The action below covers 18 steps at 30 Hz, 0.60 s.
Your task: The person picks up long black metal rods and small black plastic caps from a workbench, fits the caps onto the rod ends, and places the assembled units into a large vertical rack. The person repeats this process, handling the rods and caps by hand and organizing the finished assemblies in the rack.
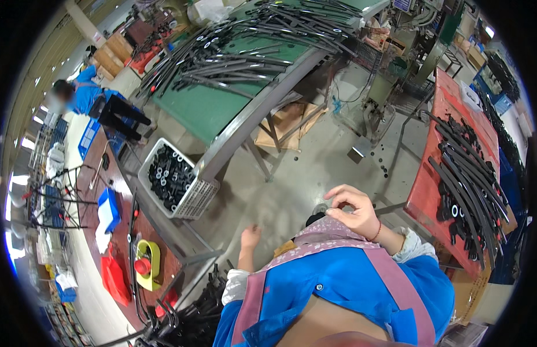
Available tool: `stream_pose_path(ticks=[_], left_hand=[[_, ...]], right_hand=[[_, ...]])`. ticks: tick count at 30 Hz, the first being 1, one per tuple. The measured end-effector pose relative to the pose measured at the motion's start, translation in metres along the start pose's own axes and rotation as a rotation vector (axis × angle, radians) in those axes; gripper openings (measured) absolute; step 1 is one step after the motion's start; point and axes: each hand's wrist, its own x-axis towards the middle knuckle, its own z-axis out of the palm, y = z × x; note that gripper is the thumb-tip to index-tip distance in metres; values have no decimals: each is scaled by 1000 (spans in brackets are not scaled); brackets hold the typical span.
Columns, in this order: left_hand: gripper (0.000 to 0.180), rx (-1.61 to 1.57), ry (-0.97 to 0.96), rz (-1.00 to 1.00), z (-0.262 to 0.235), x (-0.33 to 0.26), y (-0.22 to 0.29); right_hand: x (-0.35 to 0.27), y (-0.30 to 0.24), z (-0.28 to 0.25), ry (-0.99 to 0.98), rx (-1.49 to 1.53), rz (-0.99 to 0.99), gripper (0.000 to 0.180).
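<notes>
My right hand point(356, 213) is raised in front of my pink apron point(332, 234), palm turned inward. Its thumb and a curled finger come together in a pinch, while another finger stretches to the left. Whatever may be between the tips is too small to make out. Lower and to the left, my left hand point(251, 237) hangs beside the apron, away from any object. It is small and soft in the picture, so its fingers cannot be read. A white plastic basket point(206, 199) of black parts and white rings stands on the floor beyond it.
Black rods cover much of a green table point(190, 115) ahead. On the right, a red table point(425, 185) bears black tubes point(462, 185). A dark red bench point(121, 254) at left holds a yellow holder point(154, 272). Another person point(98, 101) stands far left; a machine point(384, 87) is ahead.
</notes>
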Motion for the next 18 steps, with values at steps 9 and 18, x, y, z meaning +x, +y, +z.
stream_pose_path(ticks=[9,18], left_hand=[[36,-37,-180,315,24,134,225],[25,-570,118,227,-85,321,331]], right_hand=[[124,76,-100,8,-47,111,12],[226,148,-133,113,14,286,10]])
